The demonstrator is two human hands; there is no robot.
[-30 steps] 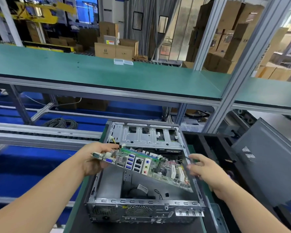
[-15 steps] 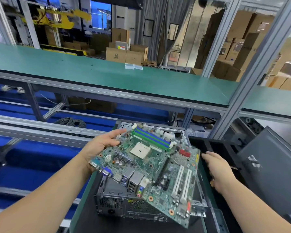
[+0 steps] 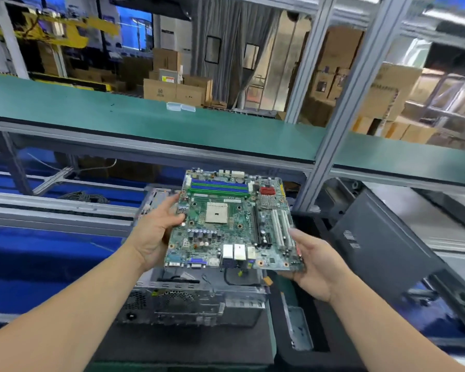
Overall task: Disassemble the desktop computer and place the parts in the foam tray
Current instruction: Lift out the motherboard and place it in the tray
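Motherboard is held in the air above the opened computer case, component side up and tilted toward the camera. Its green circuit surface is seen in full: four long memory slots in blue and green run across the far edge, a square beige processor socket sits near the middle, and a red-topped finned heatsink is placed at the far right. Two white expansion slots and a dark one run lengthwise along the right side. A row of small cylindrical capacitors is seen left of centre. Along the near edge the rear ports are lined up, among them a blue video connector and silver metal-shielded blocks. White printing is visible on the board, but it is too small to be read.

The left edge of the board is gripped by the left hand, with the thumb laid over the top face and the fingers curled beneath. The near right corner is supported by the right hand, whose palm is turned up and whose fingers are hidden beneath the board; whether they are curled cannot be told.

The grey metal case lies on a dark mat on the table, its vented rear panel facing the camera. A black foam tray is set just to its right, and a dark grey side panel is leaned beyond that. Cardboard boxes in the background carry labels that cannot be read.
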